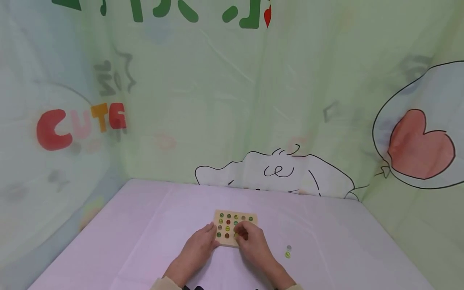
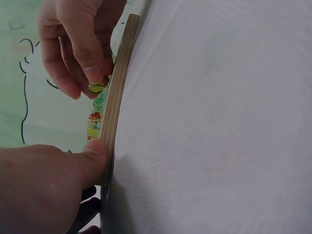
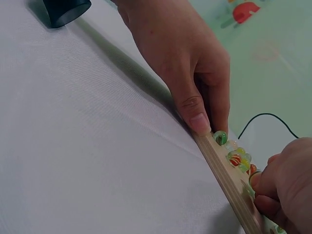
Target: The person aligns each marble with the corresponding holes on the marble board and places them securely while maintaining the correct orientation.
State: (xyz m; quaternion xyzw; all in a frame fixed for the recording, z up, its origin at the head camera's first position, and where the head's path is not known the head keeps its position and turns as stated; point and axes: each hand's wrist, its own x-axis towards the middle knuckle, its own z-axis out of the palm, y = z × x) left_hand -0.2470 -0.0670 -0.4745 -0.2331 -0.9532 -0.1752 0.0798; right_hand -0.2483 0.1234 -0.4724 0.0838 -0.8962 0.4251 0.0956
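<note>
A pale wooden board (image 1: 228, 243) with rows of coloured glass marbles lies flat on the table. My left hand (image 1: 198, 246) holds its left side, the thumb (image 2: 97, 147) against the near edge and the fingers along the side. Over the board's right part, my right hand (image 1: 251, 243) pinches a yellow-green marble (image 2: 96, 88) between thumb and fingertips, low at the marble rows. In the right wrist view, a green marble (image 3: 221, 137) sits near the left thumb. The right hand hides several places on the board.
To the right of the board, a clear marble (image 1: 288, 247) and a yellow-green marble (image 1: 288, 254) lie on the pale tablecloth (image 1: 145, 233). A printed curtain (image 1: 217, 100) rises behind the table. A dark cylindrical object (image 3: 68, 12) shows at the right wrist view's upper left.
</note>
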